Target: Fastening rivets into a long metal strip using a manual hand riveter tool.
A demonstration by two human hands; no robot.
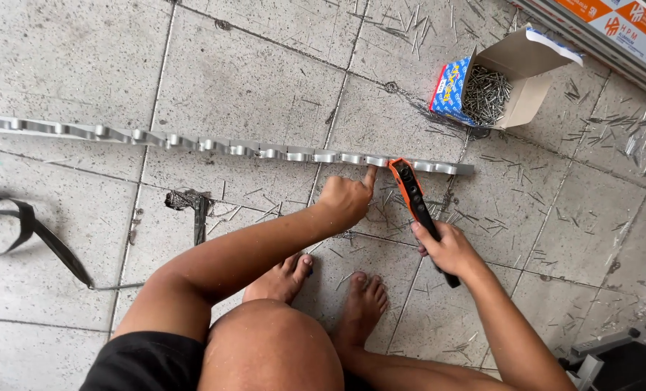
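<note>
On tiled floor [250,80]: one rail [192,143] under left hand [343,200]'s fingers, right hand [446,246]'s gripping one riveter [417,206].

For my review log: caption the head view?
Left hand steadies long notched aluminium strip; right hand grips orange-and-black rivet tool.

Floor [250,80] laid in large grey tiles, dark grout, stained. Spent rivet pins [613,137] scattered at 1–3 o'clock. Black strap [40,235] left at 9 o'clock. Lit by flat daylight.
</note>
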